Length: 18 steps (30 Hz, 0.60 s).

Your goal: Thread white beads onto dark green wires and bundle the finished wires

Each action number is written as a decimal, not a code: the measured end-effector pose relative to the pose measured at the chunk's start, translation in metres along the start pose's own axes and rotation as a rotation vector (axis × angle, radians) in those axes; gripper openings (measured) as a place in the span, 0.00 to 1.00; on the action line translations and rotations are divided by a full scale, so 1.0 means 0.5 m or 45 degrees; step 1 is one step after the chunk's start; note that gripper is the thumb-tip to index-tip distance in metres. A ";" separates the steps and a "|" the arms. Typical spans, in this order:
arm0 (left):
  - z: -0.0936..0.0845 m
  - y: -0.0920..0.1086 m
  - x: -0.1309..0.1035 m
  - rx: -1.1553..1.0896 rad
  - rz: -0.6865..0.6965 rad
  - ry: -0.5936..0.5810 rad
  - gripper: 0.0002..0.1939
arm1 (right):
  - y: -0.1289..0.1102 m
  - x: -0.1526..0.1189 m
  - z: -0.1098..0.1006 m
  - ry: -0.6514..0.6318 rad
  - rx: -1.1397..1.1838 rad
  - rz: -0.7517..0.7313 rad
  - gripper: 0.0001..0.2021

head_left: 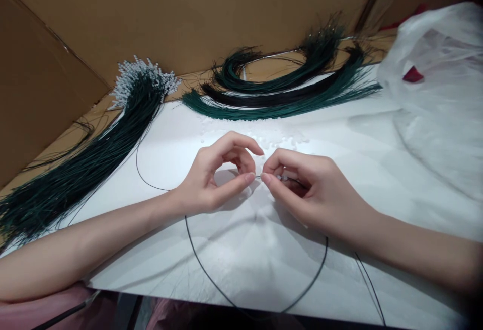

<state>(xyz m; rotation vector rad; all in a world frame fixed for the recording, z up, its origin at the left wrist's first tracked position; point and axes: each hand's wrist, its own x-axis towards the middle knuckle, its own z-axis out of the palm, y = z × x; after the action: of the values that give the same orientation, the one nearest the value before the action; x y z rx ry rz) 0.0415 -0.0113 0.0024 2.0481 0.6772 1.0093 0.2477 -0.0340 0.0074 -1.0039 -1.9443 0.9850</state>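
My left hand (pixel 213 181) is closed in a pinch, thumb against finger, with its index finger curled above. It grips a thin dark cord (pixel 325 254) that hangs in a loop below both hands, past the table's front edge. Fingertips of my right hand (pixel 320 184) pinch the same cord just beside, leaving only a short span between the two hands. A few tiny pale beads (pixel 281 177) show at the right fingers, by the cord. Small white beads (pixel 271 141) lie scattered on the white table (pixel 241 249) just behind my hands.
On the left lies a thick bundle of dark green cords (pixel 109 154) with white beaded ends (pixel 143 81). Curved bundles of green and black cords (pixel 275 111) lie at the back. A clear plastic bag (pixel 437 108) stands right. Cardboard walls (pixel 188 13) enclose the table.
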 end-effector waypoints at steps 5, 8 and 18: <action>0.003 -0.002 0.000 -0.027 -0.022 0.003 0.17 | 0.002 0.000 0.001 -0.012 0.001 -0.005 0.07; 0.006 -0.002 -0.001 -0.021 -0.010 -0.005 0.16 | 0.003 0.001 0.003 -0.018 0.011 -0.004 0.07; 0.001 0.005 0.001 -0.030 -0.047 0.009 0.13 | -0.002 0.002 0.001 0.000 0.022 0.030 0.07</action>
<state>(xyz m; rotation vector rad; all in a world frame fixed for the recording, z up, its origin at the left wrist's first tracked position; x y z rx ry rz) 0.0428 -0.0126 0.0046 2.0057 0.7013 0.9991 0.2467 -0.0336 0.0080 -1.0197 -1.9252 1.0135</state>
